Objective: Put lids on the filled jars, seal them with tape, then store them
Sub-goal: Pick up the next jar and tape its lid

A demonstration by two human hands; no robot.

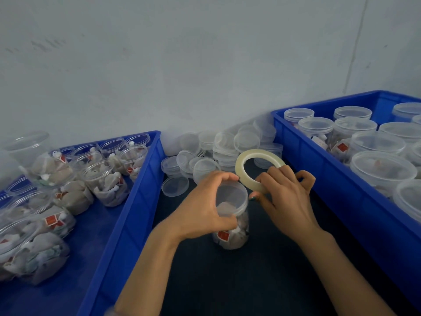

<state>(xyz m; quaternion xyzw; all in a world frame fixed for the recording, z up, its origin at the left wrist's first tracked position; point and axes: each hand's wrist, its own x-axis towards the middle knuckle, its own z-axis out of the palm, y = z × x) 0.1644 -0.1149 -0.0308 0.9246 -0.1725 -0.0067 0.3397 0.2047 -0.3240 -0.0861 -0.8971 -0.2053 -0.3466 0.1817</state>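
Centre of frame: one filled jar (235, 238) is seen standing upright on the dark table surface (250, 283), between two blue crates. A clear lid (232, 193) is seated on its mouth. The jar is gripped by the left hand (202, 208) at lid height, with the fingers curled over the far rim and the thumb pressed against the near side. Just to the right, a roll of clear tape (239, 168) is held on edge by the right hand (284, 197); its lower right arc is pinched between the curled fingers and thumb, and the open ring is tilted up toward the wall (182, 65). Whether a free tape end is touching the jar cannot be told. Behind the hands, in the middle of the frame, a loose heap of spare lids (216, 151) is piled against the wall. In the left crate (127, 213), at the lower left, open filled jars (107, 179) are noted, some upright and some lying over, with pale packets and red tags inside. In the right crate (319, 179), at the right edge, lidded jars (382, 167) are packed upright, close together.
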